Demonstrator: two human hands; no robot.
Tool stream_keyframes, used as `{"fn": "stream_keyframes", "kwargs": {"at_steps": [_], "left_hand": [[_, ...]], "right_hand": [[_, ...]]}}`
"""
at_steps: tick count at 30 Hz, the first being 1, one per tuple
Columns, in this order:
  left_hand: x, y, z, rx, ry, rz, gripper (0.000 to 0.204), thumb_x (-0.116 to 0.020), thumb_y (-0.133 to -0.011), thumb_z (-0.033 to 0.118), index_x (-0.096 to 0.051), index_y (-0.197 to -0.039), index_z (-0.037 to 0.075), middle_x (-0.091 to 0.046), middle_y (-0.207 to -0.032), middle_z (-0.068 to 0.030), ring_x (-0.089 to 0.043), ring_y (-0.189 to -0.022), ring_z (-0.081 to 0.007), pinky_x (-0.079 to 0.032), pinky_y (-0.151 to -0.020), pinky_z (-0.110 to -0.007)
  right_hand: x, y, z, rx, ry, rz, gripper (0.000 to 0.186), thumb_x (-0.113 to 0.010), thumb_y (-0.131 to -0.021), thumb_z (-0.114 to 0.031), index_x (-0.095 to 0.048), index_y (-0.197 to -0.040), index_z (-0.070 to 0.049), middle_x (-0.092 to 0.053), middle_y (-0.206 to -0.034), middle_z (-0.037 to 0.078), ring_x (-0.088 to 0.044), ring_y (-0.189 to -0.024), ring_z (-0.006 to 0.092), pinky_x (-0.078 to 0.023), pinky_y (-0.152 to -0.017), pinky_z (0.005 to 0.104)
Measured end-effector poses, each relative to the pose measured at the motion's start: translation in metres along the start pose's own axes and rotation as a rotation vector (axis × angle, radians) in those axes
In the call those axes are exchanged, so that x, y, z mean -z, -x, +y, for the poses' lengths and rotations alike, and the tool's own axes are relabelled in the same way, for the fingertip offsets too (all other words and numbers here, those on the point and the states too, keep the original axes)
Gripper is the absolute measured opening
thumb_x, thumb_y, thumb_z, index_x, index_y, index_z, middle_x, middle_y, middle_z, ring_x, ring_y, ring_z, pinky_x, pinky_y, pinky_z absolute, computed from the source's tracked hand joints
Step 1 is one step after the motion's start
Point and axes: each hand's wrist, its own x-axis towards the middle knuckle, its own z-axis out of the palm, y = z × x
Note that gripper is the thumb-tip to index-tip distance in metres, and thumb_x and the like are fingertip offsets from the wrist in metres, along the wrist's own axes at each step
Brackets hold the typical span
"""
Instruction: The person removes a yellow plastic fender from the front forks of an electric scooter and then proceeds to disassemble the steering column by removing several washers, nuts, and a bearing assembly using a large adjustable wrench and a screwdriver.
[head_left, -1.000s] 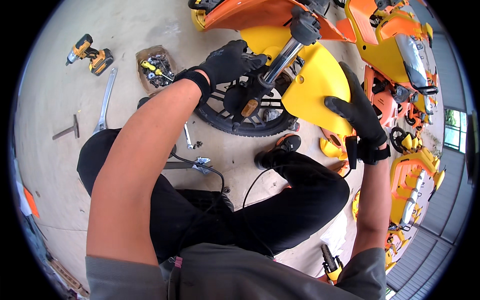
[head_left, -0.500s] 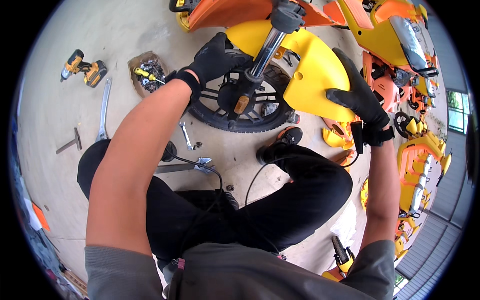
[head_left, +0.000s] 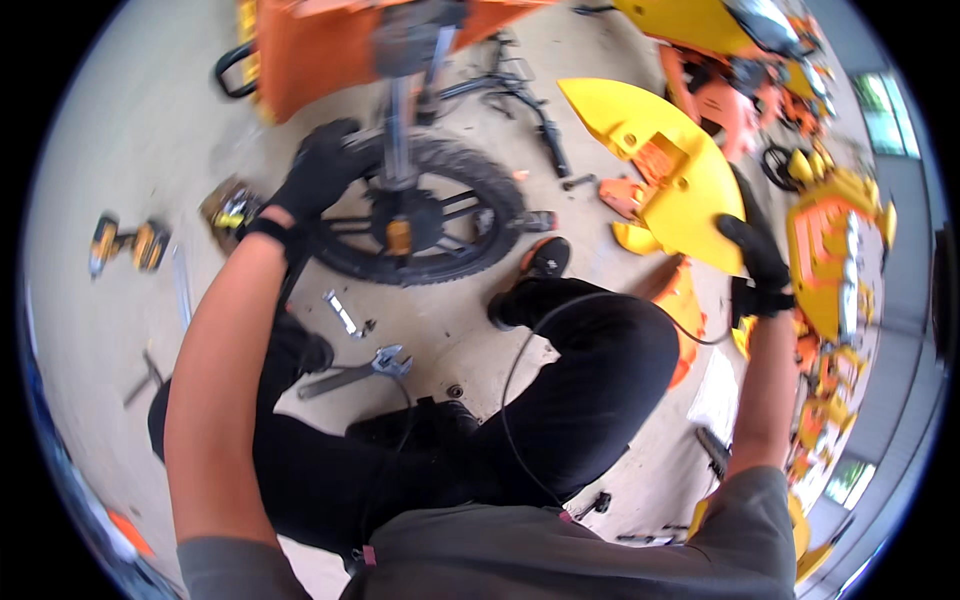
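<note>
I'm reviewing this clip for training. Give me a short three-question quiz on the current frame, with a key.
1. Which hand holds the yellow fender?
2. True or false: in the picture, the drill lies to the left of the wheel.
3. The left hand is nearest to which of these?
A) the shoe
B) the wheel
C) the drill

Key:
1. The right hand, at the fender's right edge.
2. True.
3. B
</note>
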Motion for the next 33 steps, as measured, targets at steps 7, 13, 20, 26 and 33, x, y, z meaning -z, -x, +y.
{"fn": "stream_keyframes", "kwargs": {"at_steps": [7,13,20,26,33], "left_hand": [[0.025,0.008,0.043,0.18,-0.165,-0.029,0.053,-0.073,-0.087,0.032,-0.065,-0.122,-0.006,-0.072,-0.105,-0.0236,-0.071,-0.097,-0.0346,-0.054,-0.089,-0.041],[0.025,0.008,0.0,0.268,-0.06,-0.137,0.035,-0.063,-0.091,0.023,-0.062,-0.113,-0.004,-0.072,-0.099,-0.0222,-0.071,-0.093,-0.0303,-0.053,-0.078,-0.041],[0.033,0.015,-0.018,0.334,0.283,-0.18,0.026,-0.056,-0.101,0.018,-0.057,-0.121,0.001,-0.065,-0.098,-0.006,-0.061,-0.085,-0.0139,-0.049,-0.073,-0.029],[0.022,0.015,-0.019,0.369,0.33,-0.19,0.029,-0.059,-0.1,0.02,-0.056,-0.123,0.002,-0.064,-0.103,-0.0065,-0.061,-0.089,-0.0141,-0.049,-0.076,-0.029],[0.03,0.015,-0.018,0.369,0.412,-0.184,0.03,-0.061,-0.099,0.02,-0.056,-0.123,0.003,-0.063,-0.103,-0.0059,-0.061,-0.089,-0.0133,-0.049,-0.074,-0.028]], "right_hand": [[-0.006,0.037,0.206,-0.239,-0.771,0.609,0.049,-0.069,-0.097,-0.028,-0.056,-0.136,-0.002,-0.07,-0.12,0.01,-0.07,-0.101,0.0215,-0.056,-0.088,0.0333],[-0.035,0.08,0.263,-0.36,-0.971,0.841,0.05,-0.074,-0.092,-0.039,-0.063,-0.128,-0.006,-0.074,-0.11,0.009,-0.071,-0.091,0.0235,-0.058,-0.082,0.0363],[-0.037,0.071,0.242,-0.155,-1.166,0.864,0.053,-0.071,-0.094,-0.043,-0.059,-0.132,-0.007,-0.073,-0.111,0.01,-0.072,-0.091,0.0263,-0.06,-0.084,0.0407],[0.03,0.065,0.264,-0.249,-0.518,1.327,0.102,-0.085,-0.081,-0.038,-0.026,-0.152,0.006,-0.059,-0.132,0.022,-0.066,-0.108,0.0309,-0.058,-0.086,0.0398],[0.119,0.003,0.223,-0.329,0.018,1.363,0.108,-0.075,-0.08,-0.066,-0.029,-0.156,-0.003,-0.058,-0.133,0.019,-0.059,-0.114,0.0301,-0.05,-0.084,0.0449]]}}
